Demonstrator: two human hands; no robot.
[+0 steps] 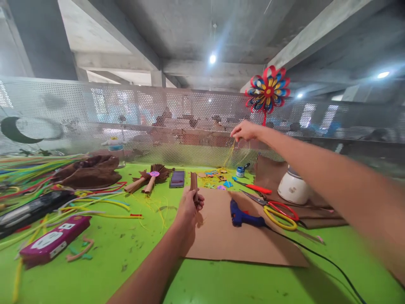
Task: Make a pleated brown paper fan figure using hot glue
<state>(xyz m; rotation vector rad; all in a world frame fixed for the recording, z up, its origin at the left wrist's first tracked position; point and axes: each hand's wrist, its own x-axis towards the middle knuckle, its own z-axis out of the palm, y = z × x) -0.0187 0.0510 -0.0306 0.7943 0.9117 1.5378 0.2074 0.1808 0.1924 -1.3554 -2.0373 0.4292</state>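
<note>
My left hand [190, 203] is closed around a piece of folded brown paper [194, 181] that stands upright above the fist. Raised over the far side of the table, my right hand [246, 131] pinches thin yellow strands [230, 155], which hang down towards a small heap of yellow strands and paper scraps [217, 174]. Below my left hand lies a sheet of brown cardboard [218, 245]. On that sheet rests a blue glue gun [243, 216], its cord running off to the lower right. Two brown paper pieces with a pink round label [154, 174] lie left of my left hand.
Scissors with red and yellow handles [280, 214] and a red-handled tool [258, 188] lie at the right, near a white pot [292, 185]. A phone-like device [176, 179] lies behind my left hand. Colourful strips and a purple box [55, 240] crowd the left. A perforated screen [142, 109] stands behind.
</note>
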